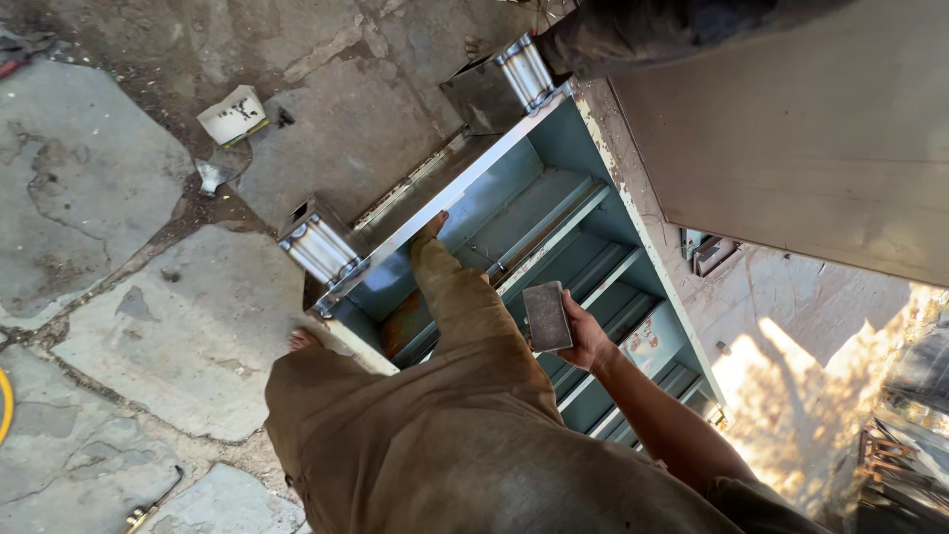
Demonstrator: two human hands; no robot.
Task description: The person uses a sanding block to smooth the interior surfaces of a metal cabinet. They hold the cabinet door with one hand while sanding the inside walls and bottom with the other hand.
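My right hand (590,341) holds a flat grey rectangular block (547,316) above a blue-grey metal cabinet (603,168) that lies on its back on the ground. Inside the cabinet are shelf rails and a rusty patch. One leg in brown trousers (465,307) reaches into the cabinet, its foot (433,224) against the shiny front rim. The other bare foot (301,339) stands on the stone beside the cabinet's corner. My left hand is out of sight.
Shiny ribbed metal feet (318,247) (524,69) stick out from the cabinet's base. Another person's dark trouser leg (643,30) stands at the far corner. A beige metal panel (820,129) lies right. A white cut container (234,114) and a tool (148,509) lie on cracked paving.
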